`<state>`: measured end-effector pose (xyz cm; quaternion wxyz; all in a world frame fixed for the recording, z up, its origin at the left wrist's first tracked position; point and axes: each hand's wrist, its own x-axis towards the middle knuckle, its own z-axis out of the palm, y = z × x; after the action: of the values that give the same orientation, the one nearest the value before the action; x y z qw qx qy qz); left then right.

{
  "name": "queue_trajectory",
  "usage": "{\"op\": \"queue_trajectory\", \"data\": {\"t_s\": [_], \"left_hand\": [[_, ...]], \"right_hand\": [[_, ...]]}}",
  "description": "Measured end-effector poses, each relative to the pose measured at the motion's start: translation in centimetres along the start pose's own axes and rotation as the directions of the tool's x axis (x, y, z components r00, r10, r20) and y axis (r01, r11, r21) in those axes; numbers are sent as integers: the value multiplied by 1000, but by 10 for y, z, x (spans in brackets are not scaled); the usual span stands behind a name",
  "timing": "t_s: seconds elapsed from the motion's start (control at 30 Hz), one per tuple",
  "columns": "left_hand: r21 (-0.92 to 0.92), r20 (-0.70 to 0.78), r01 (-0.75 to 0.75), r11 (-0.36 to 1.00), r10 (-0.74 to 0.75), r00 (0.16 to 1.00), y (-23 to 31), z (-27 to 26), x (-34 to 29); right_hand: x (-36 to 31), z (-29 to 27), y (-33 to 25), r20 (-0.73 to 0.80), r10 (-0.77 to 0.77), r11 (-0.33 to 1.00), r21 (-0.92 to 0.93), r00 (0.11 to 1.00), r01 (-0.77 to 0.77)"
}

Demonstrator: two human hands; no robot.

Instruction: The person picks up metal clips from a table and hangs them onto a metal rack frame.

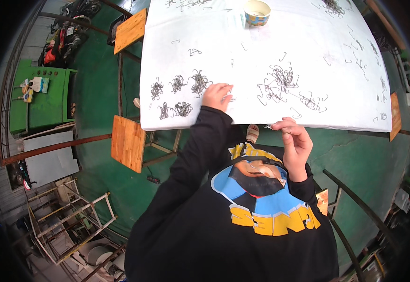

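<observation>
My left hand (pixel 218 96) is over the white tabletop near its front edge, fingers stretched to the right and a little apart. A few thin wire pieces (pixel 232 99) lie beside its fingertips. Just left of it is a pile of dark wire hooks (pixel 199 82). My right hand (pixel 295 143) is at the table's front edge, thumb and fingers pinched together; what is between them is too small to make out. Beyond it lies a larger loose heap of hooks (pixel 284 77), with another small group (pixel 310 101) to its right.
Several small hook piles, one a dense cluster (pixel 183 109), sit at the table's left front. A patterned round tub (pixel 257 13) stands toward the far side. Loose hooks are scattered at right (pixel 359 58). Wooden stools (pixel 128 143) flank the table; a metal frame (pixel 68 221) stands lower left.
</observation>
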<state>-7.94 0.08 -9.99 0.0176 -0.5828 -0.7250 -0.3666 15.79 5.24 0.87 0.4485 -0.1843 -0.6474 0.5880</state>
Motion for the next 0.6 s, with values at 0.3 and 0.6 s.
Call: {"op": "queue_trajectory", "data": {"t_s": [0.3, 0.6], "left_hand": [[-20, 384, 135, 991, -118, 916, -49, 3, 29], [-587, 330, 563, 581, -463, 822, 34, -14, 37]], "right_hand": [[-1, 3, 1, 8, 79, 996, 30, 997, -80], [-3, -3, 4, 75, 199, 979, 31, 977, -202]]}}
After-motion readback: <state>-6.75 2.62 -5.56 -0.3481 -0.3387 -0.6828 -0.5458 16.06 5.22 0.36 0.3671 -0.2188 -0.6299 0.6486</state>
